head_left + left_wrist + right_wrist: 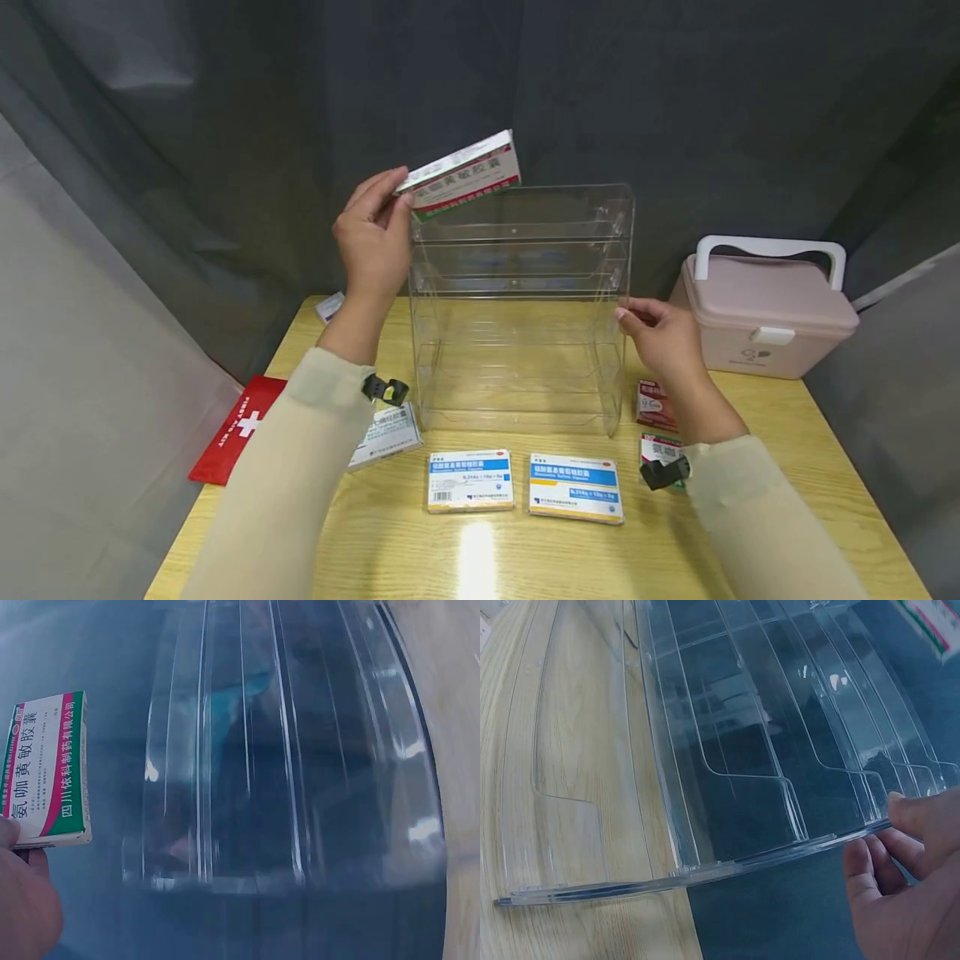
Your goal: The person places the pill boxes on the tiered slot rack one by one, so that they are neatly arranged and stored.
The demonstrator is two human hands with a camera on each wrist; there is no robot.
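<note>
My left hand (375, 246) pinches a white, green and red medicine box (467, 179) by its left end, above the top left corner of a clear acrylic rack (517, 232). The box is tilted, its right end higher. In the left wrist view the same medicine box (51, 769) shows beside the rack, only part of the hand visible. At the rack's right side, my right hand (669, 343) grips the edge of the side panel; in the right wrist view the thumb and the fingers (860, 862) lie on either side of that edge. The rack stands upright with several stepped shelves.
Two blue-and-white medicine boxes (470, 481) (574, 487) lie before the rack. Another box (390, 435) is at its left. Two boxes (656, 406) (658, 454) lie near my right forearm. A red first aid pouch (238, 429) is far left, a pink lidded case (772, 317) back right.
</note>
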